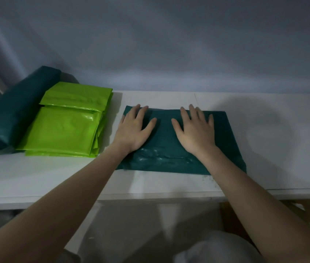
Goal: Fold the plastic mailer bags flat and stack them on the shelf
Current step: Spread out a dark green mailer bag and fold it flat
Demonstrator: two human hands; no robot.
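white shelf (264, 130) carries dark green mailer (165, 149), lime stack (65, 130), teal roll (8, 114).

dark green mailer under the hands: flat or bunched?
Flat: the dark green mailer lies spread on the shelf, both palms pressing it.

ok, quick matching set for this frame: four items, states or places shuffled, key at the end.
1. dark green mailer bag
2. lime green mailer stack
3. dark green roll
4. white shelf

A. far left, partly under the lime stack
B. pressed flat by both hands
C. bears everything
D. folded pile left of the left hand

Pairs: 1-B, 2-D, 3-A, 4-C. The right hand also lies flat.
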